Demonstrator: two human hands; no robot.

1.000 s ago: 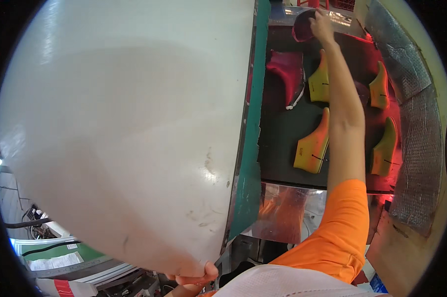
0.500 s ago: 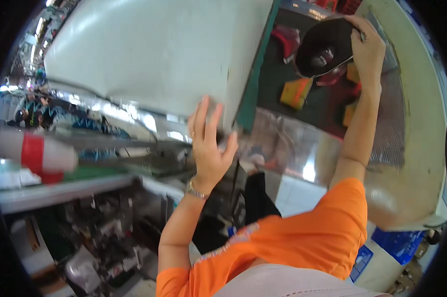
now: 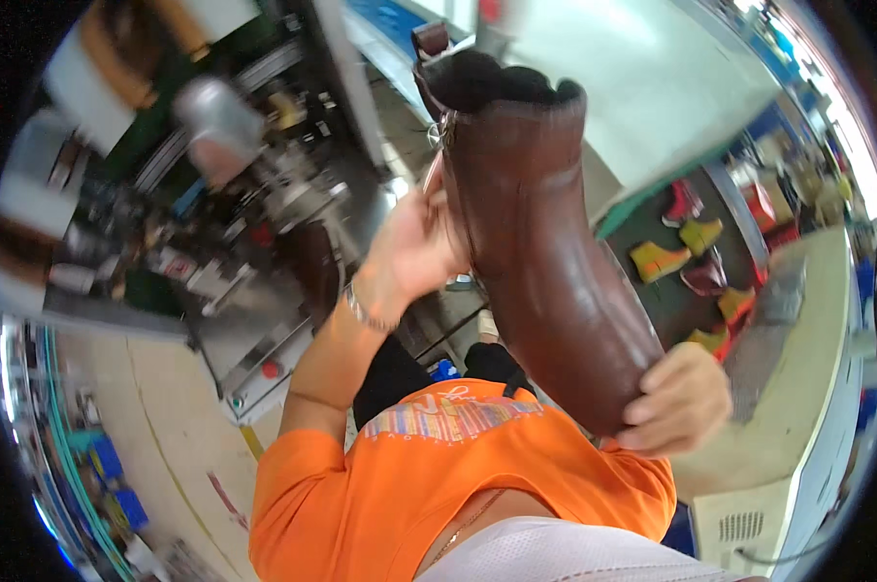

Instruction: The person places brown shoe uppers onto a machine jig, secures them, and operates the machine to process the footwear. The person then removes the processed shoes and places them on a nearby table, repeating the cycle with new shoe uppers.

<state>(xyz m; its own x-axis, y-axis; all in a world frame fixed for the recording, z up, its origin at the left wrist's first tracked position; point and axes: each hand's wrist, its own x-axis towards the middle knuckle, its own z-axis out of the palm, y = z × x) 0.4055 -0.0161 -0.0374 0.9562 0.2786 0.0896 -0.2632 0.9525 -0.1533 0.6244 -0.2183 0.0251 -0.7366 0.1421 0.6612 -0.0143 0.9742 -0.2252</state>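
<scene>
The brown boot [image 3: 555, 242] lies between the two hands, raised aslant, its dark-lined cuff beyond the left fingers and its rounded lower end under the right ones; the right hand [image 3: 679, 403] holds that end, fingers curled over it and slightly blurred; the left hand [image 3: 421, 242] is against the boot's shaft, palm partly showing, its fingers partly hidden behind the leather, so I cannot tell how tightly they close; a metal buckle [image 3: 446, 131] sits just past the left fingertips, and a bracelet [image 3: 371, 308] circles the wrist below them; the orange shirt [image 3: 361, 504] is below both sets of fingers; farther off, left of the left fingers, a blurred workbench carries metal parts and a red button [image 3: 272, 370]; beyond the right fingers, well apart from them, yellow pieces [image 3: 659, 260] and a crimson piece [image 3: 683, 204] lie on a dark belt [image 3: 642, 228]; a white hood [image 3: 671, 87] stands past the boot.
</scene>
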